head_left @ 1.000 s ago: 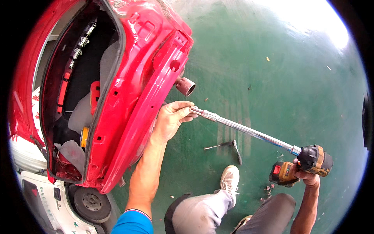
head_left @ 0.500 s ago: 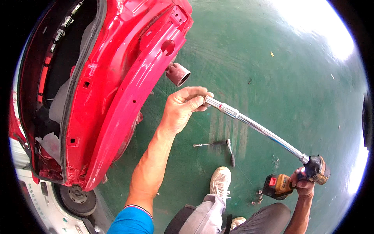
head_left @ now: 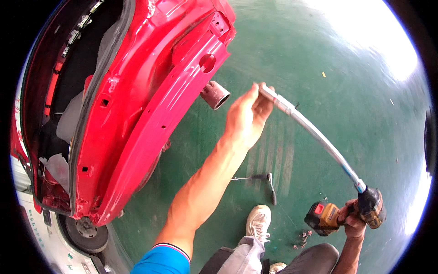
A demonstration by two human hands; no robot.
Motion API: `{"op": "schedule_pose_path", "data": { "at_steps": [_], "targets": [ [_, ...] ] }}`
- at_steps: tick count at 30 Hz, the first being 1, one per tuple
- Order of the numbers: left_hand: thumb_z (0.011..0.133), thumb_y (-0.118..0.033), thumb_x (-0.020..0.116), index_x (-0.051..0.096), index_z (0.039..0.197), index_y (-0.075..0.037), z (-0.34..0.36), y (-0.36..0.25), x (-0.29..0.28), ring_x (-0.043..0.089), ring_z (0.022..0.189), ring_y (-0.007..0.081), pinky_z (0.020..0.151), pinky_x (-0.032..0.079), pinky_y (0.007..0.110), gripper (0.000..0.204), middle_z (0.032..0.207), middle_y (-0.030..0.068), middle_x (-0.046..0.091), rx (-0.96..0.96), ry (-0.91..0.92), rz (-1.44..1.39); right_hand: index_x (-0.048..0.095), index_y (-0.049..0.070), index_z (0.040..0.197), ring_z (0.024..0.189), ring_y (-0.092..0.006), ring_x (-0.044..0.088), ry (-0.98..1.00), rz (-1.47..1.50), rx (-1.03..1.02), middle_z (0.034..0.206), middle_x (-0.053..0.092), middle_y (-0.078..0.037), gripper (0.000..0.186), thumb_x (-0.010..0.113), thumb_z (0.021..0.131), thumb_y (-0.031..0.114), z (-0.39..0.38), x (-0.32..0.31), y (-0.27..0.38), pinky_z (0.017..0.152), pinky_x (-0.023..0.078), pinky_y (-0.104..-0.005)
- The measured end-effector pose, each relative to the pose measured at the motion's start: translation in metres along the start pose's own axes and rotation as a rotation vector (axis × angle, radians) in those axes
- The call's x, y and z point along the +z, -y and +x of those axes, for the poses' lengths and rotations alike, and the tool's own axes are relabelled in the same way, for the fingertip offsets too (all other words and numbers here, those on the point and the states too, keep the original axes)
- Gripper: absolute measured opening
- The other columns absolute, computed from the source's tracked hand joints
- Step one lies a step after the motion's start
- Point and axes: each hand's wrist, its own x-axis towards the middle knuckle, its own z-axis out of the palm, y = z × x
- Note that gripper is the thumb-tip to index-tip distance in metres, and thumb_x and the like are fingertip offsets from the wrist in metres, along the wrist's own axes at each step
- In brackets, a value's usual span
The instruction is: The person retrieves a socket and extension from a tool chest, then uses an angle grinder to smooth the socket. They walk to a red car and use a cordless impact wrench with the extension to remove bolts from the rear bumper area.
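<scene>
My left hand [head_left: 248, 109], raised near the red car's exhaust tip [head_left: 213, 95], has its fingers at the far end of a long chrome extension bar [head_left: 312, 132]. My right hand [head_left: 353, 221] grips a black and yellow cordless impact wrench [head_left: 372, 208], low at the right, with a battery pack [head_left: 319, 217]. The bar runs diagonally from the wrench up to my left fingers, whose tips are partly hidden or blurred.
The red car body [head_left: 123, 109] fills the left, its trunk open with grey material inside. A ratchet tool [head_left: 273, 192] lies on the green floor [head_left: 351, 114] near my shoe [head_left: 258, 221], with small parts beside it. A white vehicle [head_left: 45, 237] stands at lower left.
My left hand has moved up and rightward with the bar's end. My right hand and the wrench sit a little lower.
</scene>
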Motion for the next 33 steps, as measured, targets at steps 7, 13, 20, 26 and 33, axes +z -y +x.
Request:
{"op": "schedule_pose_path", "data": {
  "at_steps": [7, 13, 20, 26, 33],
  "targets": [
    [0.101, -0.013, 0.049, 0.051, 0.113, -0.003, 0.091, -0.020, 0.078, 0.064, 0.092, 0.0246, 0.086, 0.055, 0.038, 0.016, 0.106, 0.0142, 0.060, 0.316, -0.124, 0.074, 0.059, 0.000, 0.118, 0.075, -0.0160, 0.062, 0.089, -0.141, -0.040, 0.084, 0.063, -0.005, 0.055, 0.079, 0.069, 0.014, 0.084, 0.064, 0.048, 0.076, 0.051, -0.0307],
    [0.096, -0.009, 0.050, 0.048, 0.107, 0.000, 0.135, -0.039, 0.097, 0.065, 0.074, 0.0237, 0.071, 0.054, 0.037, 0.015, 0.098, 0.0109, 0.056, 0.506, -0.320, 0.366, 0.058, 0.000, 0.118, 0.072, -0.0157, 0.060, 0.026, -0.275, -0.041, 0.078, 0.061, -0.004, 0.054, 0.072, 0.068, 0.012, 0.120, 0.107, 0.058, 0.073, 0.049, -0.0294],
    [0.091, -0.007, 0.055, 0.045, 0.116, 0.007, 0.163, -0.060, 0.074, 0.067, 0.068, 0.0245, 0.063, 0.054, 0.038, 0.030, 0.100, 0.0172, 0.058, 0.654, -0.452, 0.694, 0.063, 0.001, 0.115, 0.075, -0.0138, 0.063, 0.086, -0.071, -0.055, 0.081, 0.065, -0.005, 0.047, 0.071, 0.068, 0.005, 0.160, 0.131, 0.009, 0.070, 0.048, -0.0255],
    [0.089, -0.002, 0.053, 0.041, 0.123, 0.007, 0.170, -0.064, 0.063, 0.068, 0.068, 0.0243, 0.060, 0.056, 0.036, 0.038, 0.101, 0.0184, 0.059, 0.701, -0.399, 0.693, 0.063, 0.002, 0.115, 0.074, -0.0138, 0.062, 0.116, 0.002, -0.100, 0.085, 0.065, -0.005, 0.046, 0.070, 0.070, 0.003, 0.176, 0.139, -0.019, 0.067, 0.049, -0.0271],
    [0.090, -0.004, 0.053, 0.039, 0.124, 0.006, 0.168, -0.065, 0.061, 0.067, 0.067, 0.0248, 0.065, 0.057, 0.038, 0.038, 0.104, 0.0184, 0.057, 0.669, -0.353, 0.692, 0.062, 0.001, 0.114, 0.076, -0.0139, 0.061, 0.114, 0.004, -0.085, 0.086, 0.063, -0.005, 0.043, 0.070, 0.071, 0.001, 0.180, 0.142, -0.015, 0.073, 0.049, -0.0272]
  ]
}}
